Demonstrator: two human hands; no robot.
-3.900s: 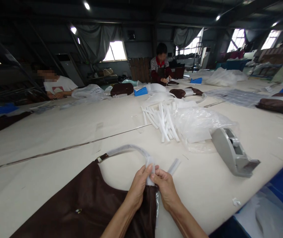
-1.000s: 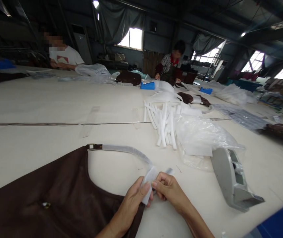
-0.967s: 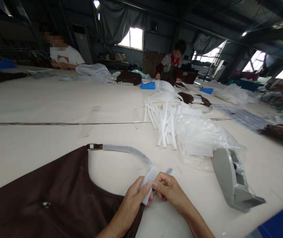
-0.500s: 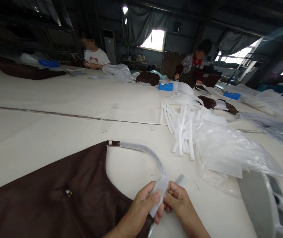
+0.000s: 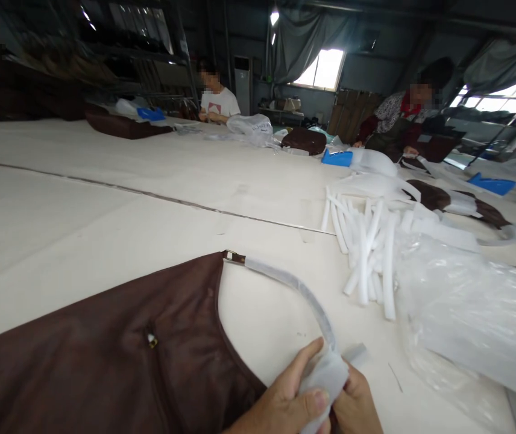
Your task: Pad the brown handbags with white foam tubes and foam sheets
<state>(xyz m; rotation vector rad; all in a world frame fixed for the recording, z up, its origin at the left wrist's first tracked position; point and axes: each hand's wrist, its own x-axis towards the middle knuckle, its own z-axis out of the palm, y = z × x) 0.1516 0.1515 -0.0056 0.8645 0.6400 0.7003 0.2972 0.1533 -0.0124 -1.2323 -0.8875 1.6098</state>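
Observation:
A dark brown bag (image 5: 117, 355) lies flat on the cream table (image 5: 104, 217) in front of me. Its curved handle strap (image 5: 294, 286) is covered in white foam wrap. My left hand (image 5: 287, 401) pinches the wad of white foam wrap (image 5: 325, 377) at the strap's near end. My right hand (image 5: 357, 404) presses against the same wad from the right, fingers closed on it. A small metal stud (image 5: 151, 341) shows on the bag's face.
A pile of white foam tubes (image 5: 366, 241) lies to the right, beside clear plastic bags (image 5: 470, 307). Two other people (image 5: 217, 99) (image 5: 402, 114) work at the far side, with brown bags and blue trays (image 5: 337, 158) around them.
My view has swung left and lower, so the grey tape dispenser has left the picture. Both hands stay on the foam wrap at the strap's end, now at the bottom edge.

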